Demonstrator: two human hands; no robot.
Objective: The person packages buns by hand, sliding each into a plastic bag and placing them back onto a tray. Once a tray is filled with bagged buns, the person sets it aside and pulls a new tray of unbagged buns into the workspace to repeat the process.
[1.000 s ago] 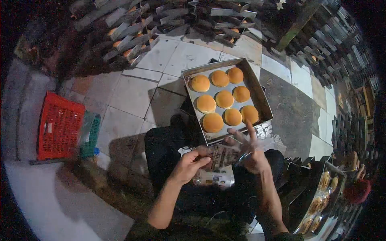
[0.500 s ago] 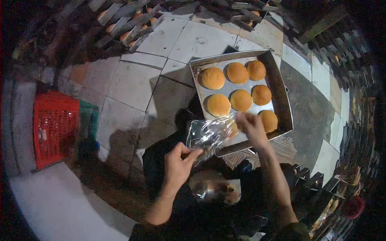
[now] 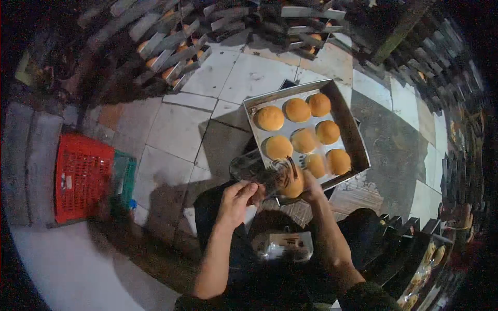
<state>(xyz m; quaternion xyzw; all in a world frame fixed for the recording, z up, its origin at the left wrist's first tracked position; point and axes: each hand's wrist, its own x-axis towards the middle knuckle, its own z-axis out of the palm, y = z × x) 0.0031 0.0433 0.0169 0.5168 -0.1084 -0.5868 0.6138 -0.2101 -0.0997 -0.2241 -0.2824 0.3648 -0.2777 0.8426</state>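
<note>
My left hand (image 3: 237, 203) pinches the edge of a clear plastic bag (image 3: 253, 171) with dark print, which stretches right over the tray's near left corner. My right hand (image 3: 311, 188) is closed against the right side of a round golden bun (image 3: 292, 185). The bag's film and print overlap that bun; the fingertips are hidden behind it. Both hands are over the near side of a square metal tray (image 3: 358, 139). Several more buns sit in rows on its pale base, among them one bun (image 3: 314, 166) just beyond my right hand.
On the left, a red plastic crate (image 3: 83, 176) stands beside a green crate (image 3: 123, 176). A stack of clear packaging (image 3: 288, 245) lies close to my body. Stacked trays with buns (image 3: 174, 62) stand at the back; packed bread (image 3: 423, 272) is at the lower right.
My right hand has moved down and left, from the bag's far edge to the bun. The bag, spread and shiny before, now overlaps this bun. The view has shifted slightly.
</note>
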